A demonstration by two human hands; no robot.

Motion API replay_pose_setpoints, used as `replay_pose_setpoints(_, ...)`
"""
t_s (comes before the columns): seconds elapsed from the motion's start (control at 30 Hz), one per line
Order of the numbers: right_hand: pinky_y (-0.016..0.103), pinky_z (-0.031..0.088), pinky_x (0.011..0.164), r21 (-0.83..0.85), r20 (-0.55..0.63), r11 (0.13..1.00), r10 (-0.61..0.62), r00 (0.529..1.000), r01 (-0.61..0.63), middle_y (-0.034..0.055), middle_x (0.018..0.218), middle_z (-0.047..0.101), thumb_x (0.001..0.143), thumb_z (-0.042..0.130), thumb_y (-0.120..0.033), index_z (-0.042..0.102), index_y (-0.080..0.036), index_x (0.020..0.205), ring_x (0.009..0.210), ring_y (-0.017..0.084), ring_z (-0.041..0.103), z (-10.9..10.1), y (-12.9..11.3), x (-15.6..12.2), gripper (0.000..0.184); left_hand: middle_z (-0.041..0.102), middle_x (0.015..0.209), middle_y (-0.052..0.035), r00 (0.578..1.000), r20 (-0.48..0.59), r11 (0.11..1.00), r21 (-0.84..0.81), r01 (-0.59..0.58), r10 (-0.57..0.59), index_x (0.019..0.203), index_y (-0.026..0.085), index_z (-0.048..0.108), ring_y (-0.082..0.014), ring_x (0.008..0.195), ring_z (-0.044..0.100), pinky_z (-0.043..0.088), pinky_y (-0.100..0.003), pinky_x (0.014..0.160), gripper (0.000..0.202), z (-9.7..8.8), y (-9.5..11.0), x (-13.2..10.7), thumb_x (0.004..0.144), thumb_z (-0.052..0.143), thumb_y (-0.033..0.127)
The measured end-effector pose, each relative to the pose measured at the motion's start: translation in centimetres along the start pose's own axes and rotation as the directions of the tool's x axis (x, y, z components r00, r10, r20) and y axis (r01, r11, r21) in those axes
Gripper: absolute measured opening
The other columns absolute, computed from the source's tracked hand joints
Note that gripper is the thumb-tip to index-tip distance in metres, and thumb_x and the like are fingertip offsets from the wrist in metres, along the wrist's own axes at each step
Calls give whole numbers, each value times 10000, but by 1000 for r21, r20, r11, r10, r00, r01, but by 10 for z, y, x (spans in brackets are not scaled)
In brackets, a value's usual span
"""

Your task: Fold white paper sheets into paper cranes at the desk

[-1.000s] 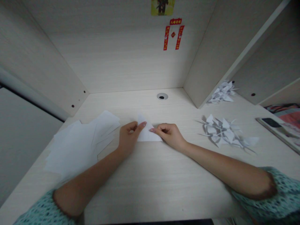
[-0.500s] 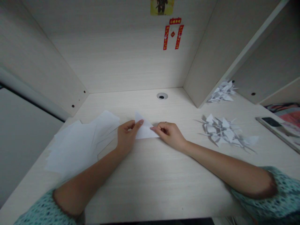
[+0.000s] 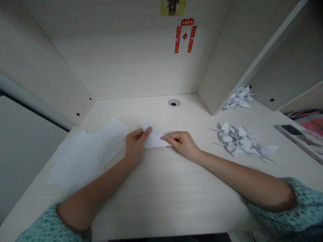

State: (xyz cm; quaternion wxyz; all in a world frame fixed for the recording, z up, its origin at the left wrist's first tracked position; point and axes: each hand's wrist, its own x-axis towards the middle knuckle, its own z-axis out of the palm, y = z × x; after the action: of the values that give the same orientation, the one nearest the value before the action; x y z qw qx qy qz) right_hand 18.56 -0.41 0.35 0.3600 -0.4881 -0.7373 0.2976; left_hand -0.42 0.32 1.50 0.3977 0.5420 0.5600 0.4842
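A small folded white paper [image 3: 154, 138] lies on the pale wooden desk [image 3: 161, 188] between my two hands. My left hand [image 3: 135, 146] pinches its left side, index finger stretched along the fold. Curled fingers of my right hand [image 3: 182, 144] press the paper's right corner down with the index fingertip. A loose stack of white sheets [image 3: 87, 153] lies just left of my left hand.
A pile of folded paper cranes [image 3: 239, 139] sits on the desk to the right, and another crane pile [image 3: 238, 98] rests further back in a side shelf. A phone [image 3: 292, 130] lies at the far right. A cable hole [image 3: 174, 103] is at the desk's back.
Both hands and the folded paper have shifted slightly left and away from me. The paper's upper flap leans more to the left under my left index finger.
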Motion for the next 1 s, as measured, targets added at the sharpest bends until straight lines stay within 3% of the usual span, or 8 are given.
replay_pose_setpoints(0.27, 239, 294, 546, -59, -12, 994, -90, 996, 89, -29, 526, 450, 902, 491, -459, 432, -174, 524, 516, 87, 406, -2, -2, 4, 477, 343, 511, 51, 998, -46, 993, -114, 40, -45, 506, 170, 412, -71, 480, 306, 222, -218, 445, 456, 1, 1, 5, 711, 672, 483)
replay_pose_setpoints(0.5, 242, 299, 557, -132, -1, 980, -149, 989, 148, -24, 529, 450, 912, 486, -438, 435, -177, 523, 518, 90, 422, -4, -4, 2, 471, 419, 509, 41, 997, -49, 993, -107, 48, -53, 518, 164, 501, -82, 483, 366, 262, -220, 452, 405, -3, 6, 6, 702, 683, 475)
replay_pose_setpoints(0.6, 246, 295, 546, -134, 3, 980, -150, 989, 149, -27, 499, 435, 911, 483, -441, 435, -177, 499, 493, 87, 410, -4, -4, 1, 491, 453, 508, 34, 996, -1, 991, -103, 86, -86, 537, 160, 544, -88, 483, 392, 273, -221, 453, 388, -5, 8, 8, 695, 686, 485)
replay_pose_setpoints(0.77, 252, 264, 503, -72, -13, 994, -81, 997, 80, -38, 451, 377, 884, 507, -479, 389, -179, 458, 446, 78, 352, -1, 0, 1, 535, 482, 504, 30, 990, 39, 986, -93, 138, -135, 543, 156, 568, -83, 461, 393, 260, -216, 436, 389, -7, 7, 11, 675, 702, 497)
replay_pose_setpoints(1.0, 242, 276, 511, 94, -37, 989, -113, 993, 116, -47, 485, 357, 876, 536, -436, 374, -180, 481, 481, 74, 338, 4, 7, 3, 498, 541, 537, 11, 983, 73, 976, -124, 179, -171, 596, 151, 619, -102, 482, 448, 296, -219, 448, 391, -8, 0, 15, 672, 698, 526)
